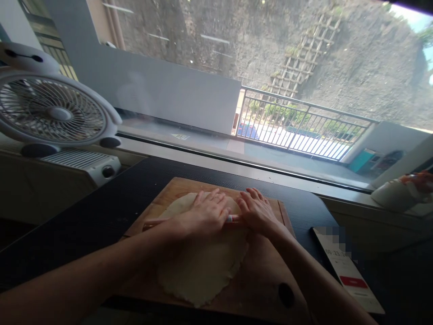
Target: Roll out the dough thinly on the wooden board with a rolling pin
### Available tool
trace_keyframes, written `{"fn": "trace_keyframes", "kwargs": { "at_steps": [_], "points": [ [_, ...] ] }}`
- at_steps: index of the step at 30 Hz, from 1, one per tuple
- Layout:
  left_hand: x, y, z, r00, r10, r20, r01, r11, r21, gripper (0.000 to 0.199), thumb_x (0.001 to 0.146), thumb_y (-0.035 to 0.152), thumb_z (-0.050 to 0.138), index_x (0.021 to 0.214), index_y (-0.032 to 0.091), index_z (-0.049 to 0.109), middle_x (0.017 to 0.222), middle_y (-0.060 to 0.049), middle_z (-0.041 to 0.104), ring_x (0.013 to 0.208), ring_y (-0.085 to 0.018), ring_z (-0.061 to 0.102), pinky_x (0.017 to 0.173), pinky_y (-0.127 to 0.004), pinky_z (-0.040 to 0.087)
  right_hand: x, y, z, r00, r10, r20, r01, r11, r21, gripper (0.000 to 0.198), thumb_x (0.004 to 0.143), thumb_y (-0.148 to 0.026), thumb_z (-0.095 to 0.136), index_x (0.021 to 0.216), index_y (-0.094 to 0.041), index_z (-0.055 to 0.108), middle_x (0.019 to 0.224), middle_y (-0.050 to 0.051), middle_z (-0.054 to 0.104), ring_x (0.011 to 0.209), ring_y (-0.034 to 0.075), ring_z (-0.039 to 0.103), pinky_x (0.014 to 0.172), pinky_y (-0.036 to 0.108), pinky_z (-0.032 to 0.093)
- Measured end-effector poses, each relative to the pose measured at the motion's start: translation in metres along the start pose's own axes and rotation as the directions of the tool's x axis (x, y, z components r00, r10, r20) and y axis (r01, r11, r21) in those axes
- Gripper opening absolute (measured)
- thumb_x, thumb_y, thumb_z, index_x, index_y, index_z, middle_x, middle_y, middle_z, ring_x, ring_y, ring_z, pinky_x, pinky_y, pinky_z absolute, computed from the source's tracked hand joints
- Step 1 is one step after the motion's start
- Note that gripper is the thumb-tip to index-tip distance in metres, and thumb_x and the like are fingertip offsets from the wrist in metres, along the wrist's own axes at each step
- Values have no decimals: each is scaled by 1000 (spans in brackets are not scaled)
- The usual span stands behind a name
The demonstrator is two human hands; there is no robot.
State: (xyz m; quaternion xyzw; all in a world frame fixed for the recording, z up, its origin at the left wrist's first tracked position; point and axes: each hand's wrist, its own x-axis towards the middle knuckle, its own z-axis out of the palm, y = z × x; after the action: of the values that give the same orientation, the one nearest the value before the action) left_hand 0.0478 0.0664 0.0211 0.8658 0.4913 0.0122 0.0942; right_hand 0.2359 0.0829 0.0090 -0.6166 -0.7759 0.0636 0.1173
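A flat, pale sheet of dough (203, 266) lies on a wooden cutting board (264, 280) on a dark table. A thin wooden rolling pin (152, 222) rests across the dough's far half. My left hand (206, 212) presses palm-down on the pin with fingers spread. Beside it, my right hand (257, 210) lies flat on the pin's right part, fingers stretched forward. Most of the pin is hidden under both palms; only its left end and a short piece between the hands show.
A phone (348, 275) with a lit screen lies on the table right of the board. A white fan (50, 110) stands at the left on the sill. A white object (395, 194) sits at the far right. A window spans the back.
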Motion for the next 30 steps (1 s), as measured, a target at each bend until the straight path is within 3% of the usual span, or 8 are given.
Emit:
{"fn": "trace_keyframes", "kwargs": {
  "at_steps": [3, 6, 10, 14, 18, 20, 25, 30],
  "points": [
    [-38, 22, 8, 995, 91, -33, -93, 992, -84, 53, 95, 45, 18, 143, 27, 31, 152, -4, 27, 142, -22, 16, 114, -48, 9, -49, 4, 0, 993, -109, -35, 107, 992, -68, 39, 96, -38, 27, 118, -26, 58, 142, 5, 42, 138, 24, 21, 108, 45, 23],
    [-38, 22, 11, 991, 122, -64, -128, 986, -103, 54, 95, 46, 18, 145, 28, 25, 152, -3, 27, 142, -21, 15, 114, -47, 6, -58, 6, 2, 986, -131, -107, 120, 988, -101, 39, 95, -36, 29, 120, -24, 57, 142, 5, 42, 138, 24, 20, 110, 44, 20],
    [20, -11, 4, 999, -31, -26, 30, 999, -36, 55, 93, 45, 22, 141, 21, 35, 152, -11, 27, 141, -29, 15, 109, -59, 14, 1, 0, 5, 982, -14, -186, 1, 998, -68, 39, 96, -35, 28, 118, -24, 58, 138, 8, 45, 132, 25, 32, 105, 44, 27],
    [58, -32, -17, 996, -78, 32, 79, 997, -1, 44, 92, 35, 26, 120, 21, 56, 136, -12, 49, 129, -29, 39, 101, -58, 29, 47, -5, -1, 969, 79, -234, -84, 996, -11, 37, 96, -35, 31, 113, -19, 60, 135, 12, 45, 125, 25, 40, 100, 42, 32],
    [44, -25, -26, 994, 109, -7, -109, 992, -66, 41, 91, 34, 28, 111, 23, 62, 131, -5, 54, 121, -18, 46, 102, -33, 34, 14, 6, -1, 965, -40, -258, 63, 995, 80, 39, 98, -34, 27, 103, -20, 63, 129, 9, 48, 118, 22, 45, 97, 36, 36],
    [40, -19, -29, 982, 183, 34, -179, 979, -102, 39, 88, 41, 35, 110, 23, 62, 124, -5, 57, 114, -19, 51, 98, -30, 37, -16, 15, -1, 962, -125, -244, 157, 981, 115, 41, 99, -34, 25, 99, -21, 64, 125, 7, 51, 116, 20, 46, 97, 34, 36],
    [63, -13, -43, 966, 0, 259, 17, 998, -62, 64, 58, 56, 65, 111, 22, 60, 119, -10, 56, 102, -27, 54, 81, -34, 47, -56, 28, -13, 918, -370, -140, 386, 916, 109, 29, 96, -38, 38, 108, -24, 60, 122, 5, 52, 115, 19, 45, 99, 36, 35],
    [88, -10, -48, 934, -2, 357, 42, 994, -105, 44, 51, 43, 69, 87, 19, 65, 98, -6, 64, 85, -23, 58, 66, -29, 47, -59, 30, -21, 881, -466, -82, 471, 881, 52, 24, 85, -34, 60, 107, -23, 57, 112, 4, 56, 104, 21, 50, 95, 38, 37]
  ]
}}
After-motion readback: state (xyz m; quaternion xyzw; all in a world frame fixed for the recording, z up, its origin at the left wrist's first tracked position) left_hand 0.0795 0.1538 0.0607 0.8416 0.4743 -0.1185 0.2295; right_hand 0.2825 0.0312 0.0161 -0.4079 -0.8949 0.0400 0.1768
